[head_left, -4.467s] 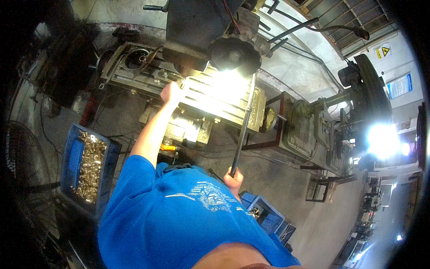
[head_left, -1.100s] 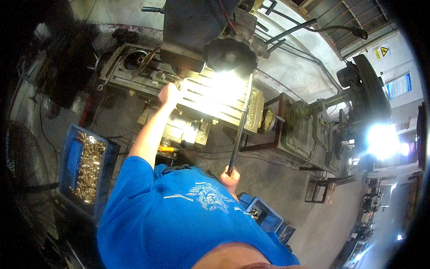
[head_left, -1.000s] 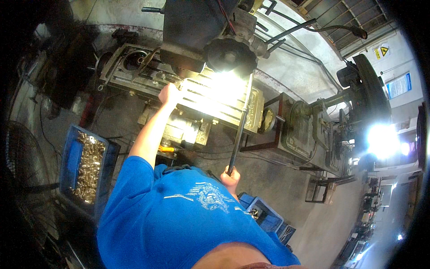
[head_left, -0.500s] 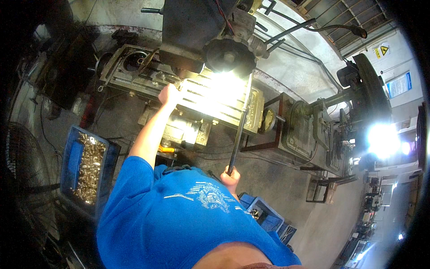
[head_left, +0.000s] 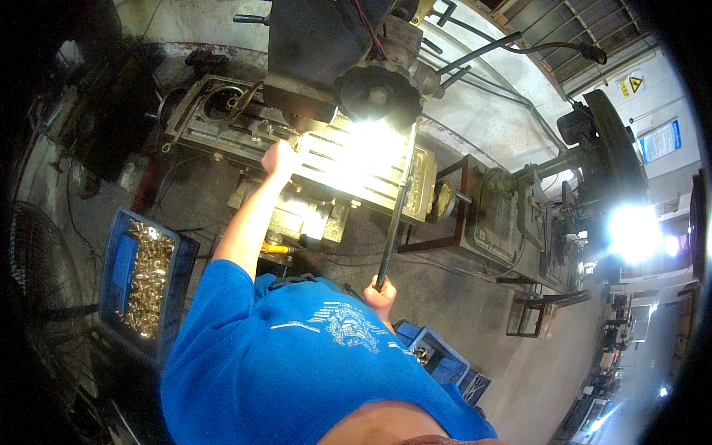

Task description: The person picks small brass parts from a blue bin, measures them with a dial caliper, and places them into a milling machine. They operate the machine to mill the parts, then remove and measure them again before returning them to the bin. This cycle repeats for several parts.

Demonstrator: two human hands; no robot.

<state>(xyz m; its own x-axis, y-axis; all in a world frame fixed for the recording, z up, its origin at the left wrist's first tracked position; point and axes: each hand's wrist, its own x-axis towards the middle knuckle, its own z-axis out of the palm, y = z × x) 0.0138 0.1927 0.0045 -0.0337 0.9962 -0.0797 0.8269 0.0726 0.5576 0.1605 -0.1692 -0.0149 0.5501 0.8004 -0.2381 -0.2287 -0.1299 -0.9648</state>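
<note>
The left hand (head_left: pixel 278 157) reaches far out to the machine table (head_left: pixel 356 167), its fingers curled on something at the table's near-left edge that the glare hides. The right hand (head_left: pixel 382 295) has its fingers closed around the near end of a long lever (head_left: pixel 394 215) running up to the machine head. A blue crate (head_left: pixel 119 274) at the left holds many brass parts (head_left: pixel 148 274), so much work seems left.

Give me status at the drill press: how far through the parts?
Done: cannot be told; no finished pile is clearly visible. In hand: the left hand rests at the brightly lit slotted machine table, while the right hand grips the long lever handle. Left: the blue crate on the person's left holds many brass parts.
</note>
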